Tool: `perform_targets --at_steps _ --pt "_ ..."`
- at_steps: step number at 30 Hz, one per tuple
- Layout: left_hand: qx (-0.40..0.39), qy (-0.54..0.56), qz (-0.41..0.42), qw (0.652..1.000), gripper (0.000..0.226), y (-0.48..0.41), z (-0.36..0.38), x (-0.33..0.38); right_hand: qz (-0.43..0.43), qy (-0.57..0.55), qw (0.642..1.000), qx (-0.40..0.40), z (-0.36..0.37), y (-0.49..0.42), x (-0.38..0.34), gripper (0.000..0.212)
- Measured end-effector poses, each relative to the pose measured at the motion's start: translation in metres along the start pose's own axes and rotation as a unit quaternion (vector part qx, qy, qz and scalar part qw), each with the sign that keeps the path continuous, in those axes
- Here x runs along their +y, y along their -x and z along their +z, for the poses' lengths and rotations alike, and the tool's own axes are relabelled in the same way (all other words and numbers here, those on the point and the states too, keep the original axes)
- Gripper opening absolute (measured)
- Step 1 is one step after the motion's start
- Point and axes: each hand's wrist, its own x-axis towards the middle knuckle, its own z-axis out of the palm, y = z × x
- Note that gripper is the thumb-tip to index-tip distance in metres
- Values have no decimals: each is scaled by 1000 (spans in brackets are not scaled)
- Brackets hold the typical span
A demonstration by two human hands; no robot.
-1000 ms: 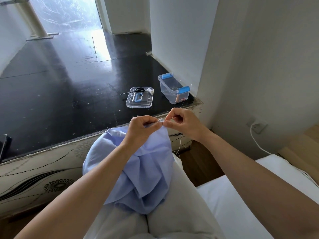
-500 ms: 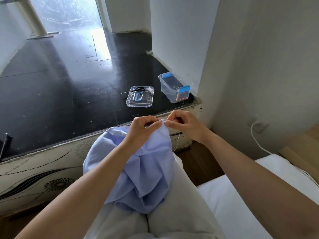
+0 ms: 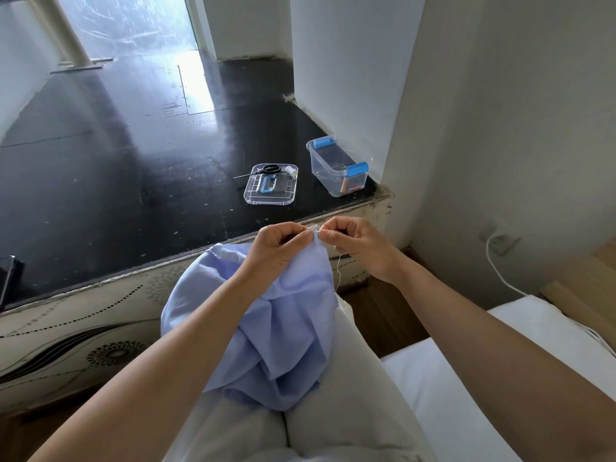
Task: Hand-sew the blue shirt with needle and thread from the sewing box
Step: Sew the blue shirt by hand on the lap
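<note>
Pinching fingers of both hands met at one spot on my monitor: the left hand (image 3: 276,250) held up a fold of the light-blue woven shirt (image 3: 266,331), and the right hand (image 3: 355,243) was closed, thumb against forefinger, on the thin white thread (image 3: 337,273) at that fold's edge. The needle, presumably there too, was too small for me to make out.

Shirt: bunched over the person's lap and knee, only its top fold raised. I judged that its loose weight could drag the fold out of the left pinch, or that a lower layer could be caught in the stitch.

Clear plastic sewing box with blue latches (image 3: 336,173): open on the black ledge (image 3: 133,195) ahead, well apart from the hands. Its clear flat lid (image 3: 270,195) lay beside it, bearing black-handled scissors (image 3: 268,168) and a small white spool (image 3: 291,170); reaching for these would mean releasing the fold.

Thread: slack below the right hand, beside the shirt's edge. I judged it could loop, knot on the pull, or slip the eye. Fingertips sat close together, so a prick was possible.
</note>
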Motion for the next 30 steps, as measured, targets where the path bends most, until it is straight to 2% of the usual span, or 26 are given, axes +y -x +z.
perform_targets --at_steps 3,11,16,25,28,30 --pt "-4 7 -8 1000 15 0 0 0 10 -7 1000 -3 3 0 -1 17" --pt "4 66 -35 997 11 2 1 0 18 -50 999 5 9 0 -2 23" --pt "-5 82 -47 995 12 2 -1 3 20 -39 999 -2 5 -2 -5 15" --pt "10 93 -80 992 11 2 0 4 29 -57 998 20 9 -4 0 15" --pt "-4 100 -96 990 9 3 1 2 34 -61 997 12 11 -6 0 9" --pt "-12 110 -98 989 12 2 2 2 37 -58 998 7 14 -8 -3 12"
